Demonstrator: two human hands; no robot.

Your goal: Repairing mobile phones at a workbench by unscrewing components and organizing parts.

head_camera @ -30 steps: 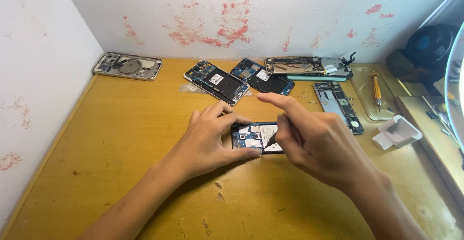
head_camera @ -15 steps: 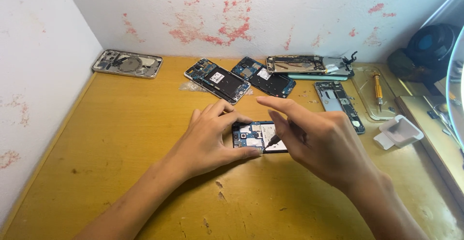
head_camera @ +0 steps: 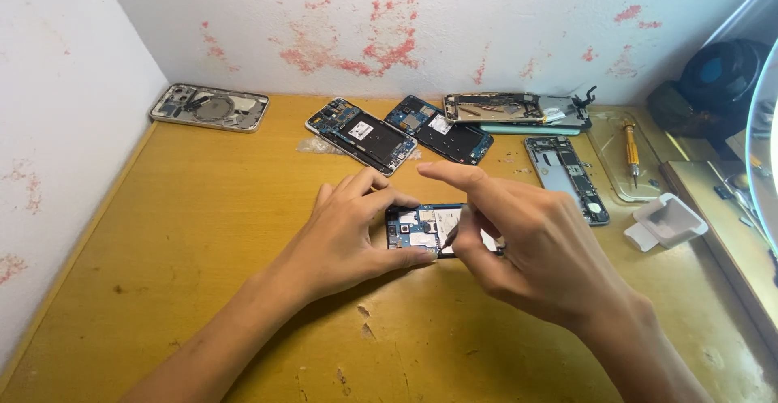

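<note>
Phone point(head_camera: 425, 229), opened with its circuit board showing, lies flat on the yellow table point(head_camera: 203, 233) near the middle, between my hands. My left hand point(head_camera: 348, 237) grips its left end, fingers curled over the far edge. My right hand point(head_camera: 527, 245) pinches a thin tool point(head_camera: 450, 237), tip touching the board. Farther off lie two more opened phones point(head_camera: 361, 135), a metal frame point(head_camera: 567, 168) to the right, and a casing point(head_camera: 209, 107) far left.
</note>
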